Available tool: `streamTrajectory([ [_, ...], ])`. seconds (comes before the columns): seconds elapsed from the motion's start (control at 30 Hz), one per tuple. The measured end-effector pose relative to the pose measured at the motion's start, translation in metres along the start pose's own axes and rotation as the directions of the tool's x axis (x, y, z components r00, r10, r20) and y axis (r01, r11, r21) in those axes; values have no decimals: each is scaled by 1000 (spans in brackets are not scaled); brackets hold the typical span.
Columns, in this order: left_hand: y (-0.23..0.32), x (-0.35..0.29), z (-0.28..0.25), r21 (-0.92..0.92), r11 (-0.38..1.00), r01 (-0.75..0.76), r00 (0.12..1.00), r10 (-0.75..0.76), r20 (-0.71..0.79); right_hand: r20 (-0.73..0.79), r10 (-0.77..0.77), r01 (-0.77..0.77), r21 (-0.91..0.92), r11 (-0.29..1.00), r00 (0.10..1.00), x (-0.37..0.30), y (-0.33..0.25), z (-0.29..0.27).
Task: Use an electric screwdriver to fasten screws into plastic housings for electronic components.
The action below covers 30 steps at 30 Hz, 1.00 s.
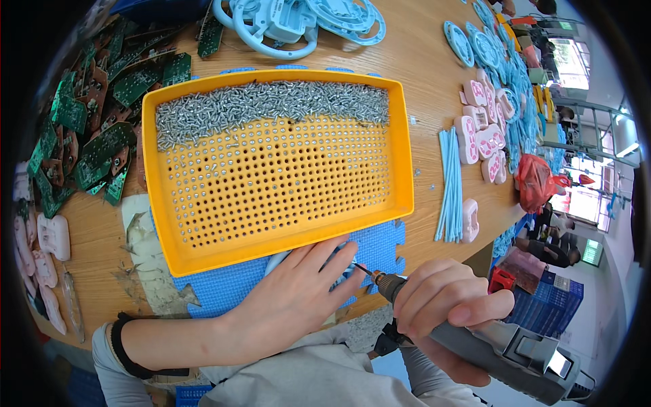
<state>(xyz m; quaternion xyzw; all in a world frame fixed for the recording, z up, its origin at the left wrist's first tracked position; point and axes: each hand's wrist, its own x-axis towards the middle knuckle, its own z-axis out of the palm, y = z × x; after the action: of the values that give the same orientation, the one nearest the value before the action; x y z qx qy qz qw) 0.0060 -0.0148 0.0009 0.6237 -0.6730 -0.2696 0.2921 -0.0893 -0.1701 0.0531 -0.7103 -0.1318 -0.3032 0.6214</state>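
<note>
My right hand point(441, 298) is wrapped round a grey electric screwdriver point(522, 356), its bit pointing left toward my left fingers. My left hand point(308, 275) lies over a light blue plastic part point(275, 261), fingers slightly bent and holding it down. Most of that part is hidden under the hand and the tray's front edge. Beneath it is a blue foam mat point(230, 292). Just beyond my hands stands a yellow tray point(407, 156) with a perforated base. Small silver screws point(271, 102) are heaped along its far side, and others sit upright in some holes.
Green circuit boards point(102, 152) are piled at the left, near pale pink casings point(53, 237). Light blue wheel-shaped parts point(278, 30) lie beyond the tray. To the right are light blue sticks point(449, 186), pink pieces point(488, 139) and a red bag point(534, 183).
</note>
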Motion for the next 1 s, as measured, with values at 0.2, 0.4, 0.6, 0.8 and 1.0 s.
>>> streamTrajectory([
  [0.2, 0, 0, 1, 26, 1000, -6, 1000, 6, -8, 95, -12, 15, -31, 999, 995, 1, -1, -2],
  [0.4, 0, 0, 0, 39, 999, 0, 1000, 0, -5, 155, -26, 28, -16, 999, 988, 4, 6, 0],
  [0.6, -1, 0, 1, 36, 999, -1, 1000, 2, -12, 106, 7, -12, 43, 999, 994, 0, 11, 0],
  [0.8, 1, -1, -2, 91, 995, -34, 999, 35, -15, 180, 16, -34, 97, 995, 984, 4, 11, -1],
  [1.0, 1, -5, 0, 29, 997, -68, 996, 69, -59, 177, 91, -110, 101, 989, 980, 1, 8, -6],
])
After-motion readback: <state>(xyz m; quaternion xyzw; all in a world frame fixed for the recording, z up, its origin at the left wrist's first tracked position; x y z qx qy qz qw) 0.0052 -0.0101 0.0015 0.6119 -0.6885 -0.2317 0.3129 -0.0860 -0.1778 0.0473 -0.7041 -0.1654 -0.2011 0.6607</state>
